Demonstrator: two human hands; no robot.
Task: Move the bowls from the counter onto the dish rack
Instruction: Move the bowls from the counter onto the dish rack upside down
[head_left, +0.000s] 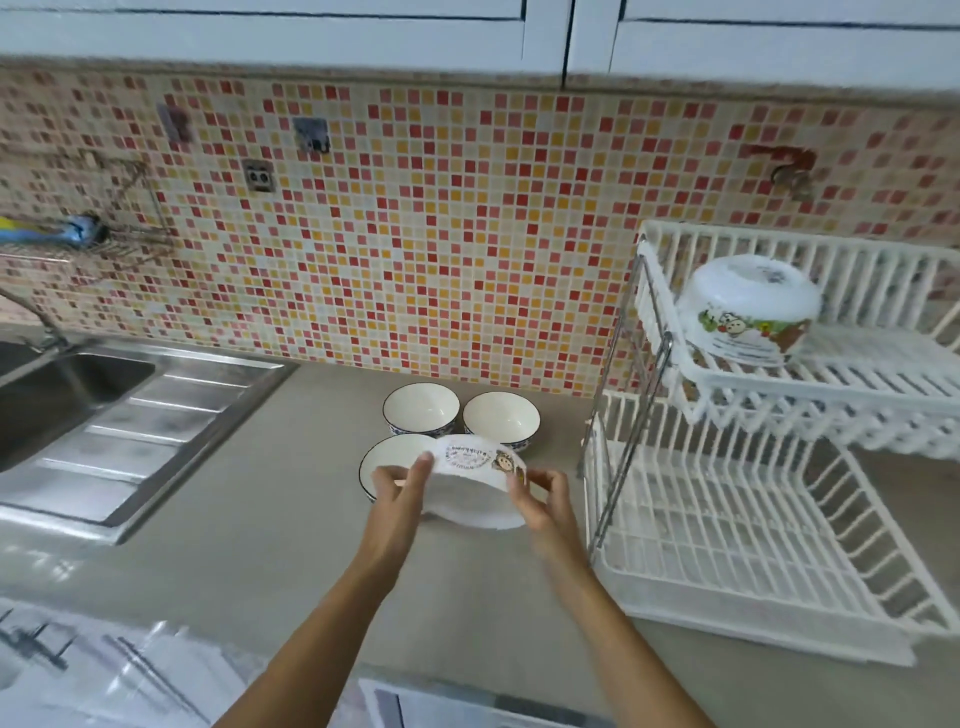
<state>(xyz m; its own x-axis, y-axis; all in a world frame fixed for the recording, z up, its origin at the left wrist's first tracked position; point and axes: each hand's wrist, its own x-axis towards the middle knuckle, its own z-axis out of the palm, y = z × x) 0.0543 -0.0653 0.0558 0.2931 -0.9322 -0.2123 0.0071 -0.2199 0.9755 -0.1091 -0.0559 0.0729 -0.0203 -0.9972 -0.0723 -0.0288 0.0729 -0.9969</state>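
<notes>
The white picture bowl (475, 486) was in both my hands, just above the grey counter (270, 530) and tipped so its open side faced me; my left hand (397, 486) was curled on its left edge with the thumb up on the wall, and my right hand (543, 496) was curled on its right edge; both hands were closed on it, not flat open. I think this was the lifting step; the bowl looked clear of the counter but was not on the dish rack (727, 545) yet. The next move, I think, would need me to carry it to the right, turn it over and set it down softly on the bars, without bumping the metal post. I counted the bowls; one in my hands; three blue-rimmed bowls (421, 410) sitting on the counter behind it, close together; one more picture bowl (748, 306) lying upside down on the top shelf of the rack; that made five. The rack had two shelves; the bottom one had no bowls in it.
</notes>
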